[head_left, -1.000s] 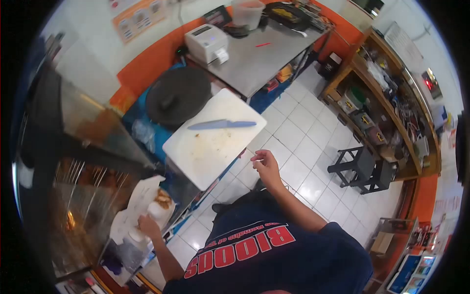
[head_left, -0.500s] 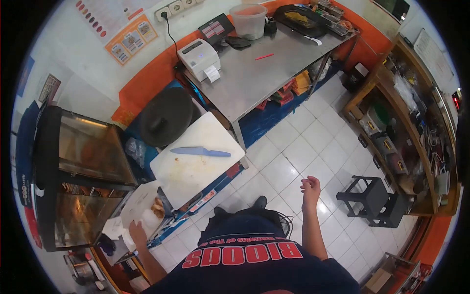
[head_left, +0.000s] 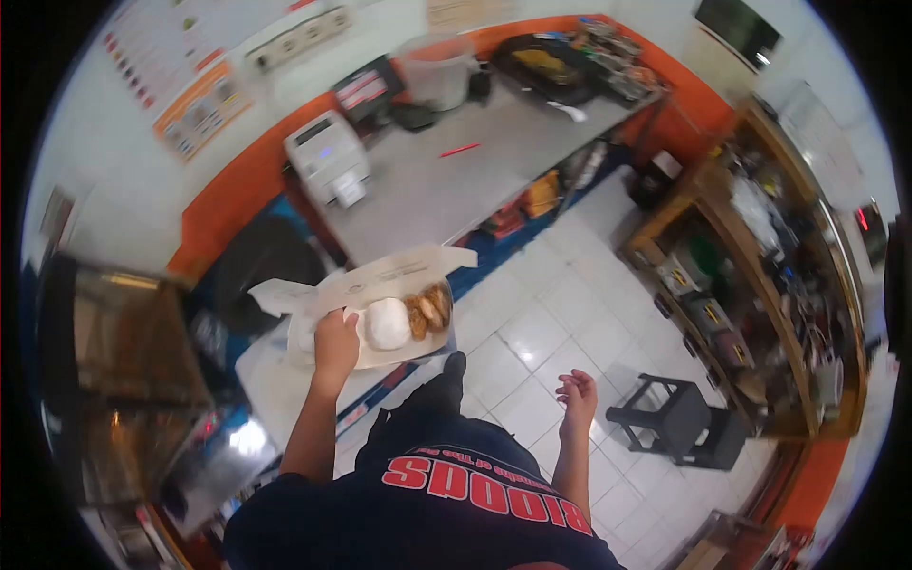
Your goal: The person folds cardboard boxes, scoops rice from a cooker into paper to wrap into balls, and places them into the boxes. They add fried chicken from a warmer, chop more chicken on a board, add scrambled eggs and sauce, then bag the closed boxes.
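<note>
My left hand [head_left: 336, 344] is closed on the near left side of an open paper food box [head_left: 394, 275], its lid flaps spread. Inside the box lie a white rounded mound of rice [head_left: 388, 324] and, to the right of it, several browned pieces of chicken [head_left: 428, 312]. The box is over the white cutting board [head_left: 275, 385] and hides most of it. Away from everything, above the tiled floor, my right hand [head_left: 577, 391] hangs with its fingers loosely bent and apart, holding nothing.
A steel table [head_left: 408, 190] carries a label printer [head_left: 328, 157], a red pen [head_left: 460, 151], a clear bucket [head_left: 435, 71] and a black tray [head_left: 543, 68]. Left stands a glass display warmer [head_left: 133, 351]. Black stools [head_left: 670, 413] and a wooden shelf [head_left: 750, 285] are on the right.
My left hand has lifted the food box from beside the display warmer and carried it rightward over the cutting board. The view has turned, and my right hand still hangs with nothing in it.
</note>
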`<state>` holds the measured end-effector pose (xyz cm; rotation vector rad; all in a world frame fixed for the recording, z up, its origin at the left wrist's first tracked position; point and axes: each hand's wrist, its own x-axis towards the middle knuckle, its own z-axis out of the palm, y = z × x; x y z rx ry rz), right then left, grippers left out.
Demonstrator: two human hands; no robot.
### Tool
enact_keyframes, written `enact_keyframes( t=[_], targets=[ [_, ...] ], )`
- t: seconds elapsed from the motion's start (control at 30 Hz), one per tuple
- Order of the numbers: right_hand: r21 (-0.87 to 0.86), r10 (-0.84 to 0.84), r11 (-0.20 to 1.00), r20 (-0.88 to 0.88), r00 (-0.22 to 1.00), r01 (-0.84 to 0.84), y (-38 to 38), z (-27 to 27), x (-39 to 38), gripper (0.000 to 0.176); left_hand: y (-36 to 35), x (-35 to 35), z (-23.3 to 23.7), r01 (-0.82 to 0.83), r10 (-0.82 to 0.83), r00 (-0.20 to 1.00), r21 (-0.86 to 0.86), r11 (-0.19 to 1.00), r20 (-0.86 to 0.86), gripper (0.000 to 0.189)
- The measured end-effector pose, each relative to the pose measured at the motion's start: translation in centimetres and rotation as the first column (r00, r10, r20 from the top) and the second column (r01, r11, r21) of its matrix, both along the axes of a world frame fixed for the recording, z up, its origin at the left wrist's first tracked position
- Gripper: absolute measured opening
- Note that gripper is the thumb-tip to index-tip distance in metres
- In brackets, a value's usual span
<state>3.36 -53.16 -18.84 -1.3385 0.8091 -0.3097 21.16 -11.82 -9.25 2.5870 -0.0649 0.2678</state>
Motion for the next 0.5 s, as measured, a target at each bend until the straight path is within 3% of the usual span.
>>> enact_keyframes(
  t=[0.1,0.17,0.23,0.3,0.37,0.5],
  targets=[
    [-0.015,-0.091,0.996,-0.075,0.993,0.09,-4.7,-3.0,-0.9,0.03,-7.2,8.4,-2.3,0.036,-0.034,0.998,-0.044,0.998,0.053,0.027],
    [-0.045,-0.202,0.979,-0.373,0.906,0.2,-7.8,-5.0,-2.6,0.031,-10.6,13.8,-4.1,0.017,-0.015,0.997,0.022,1.0,-0.08,0.025],
    [-0.106,-0.363,0.93,-0.408,0.837,0.352,-11.0,-6.3,-4.5,0.033,-14.2,21.0,-5.7,0.027,-0.021,0.992,0.047,0.999,-0.123,0.025],
    [-0.079,-0.494,0.862,-0.347,0.797,0.5,-12.5,-2.8,-4.6,0.033,-17.6,26.1,-8.2,-0.041,0.04,0.991,-0.003,0.999,-0.13,0.024],
    [-0.098,-0.583,0.804,-0.329,0.743,0.587,-14.2,-1.7,-4.3,0.031,-21.6,31.2,-9.3,-0.037,0.035,0.997,-0.027,0.999,-0.07,0.024],
    [-0.12,-0.717,0.662,-0.389,0.579,0.74,-17.2,-1.8,-2.8,0.036,-28.7,40.3,-10.5,-0.026,0.028,0.986,0.013,1.0,-0.166,0.029]
  ],
)
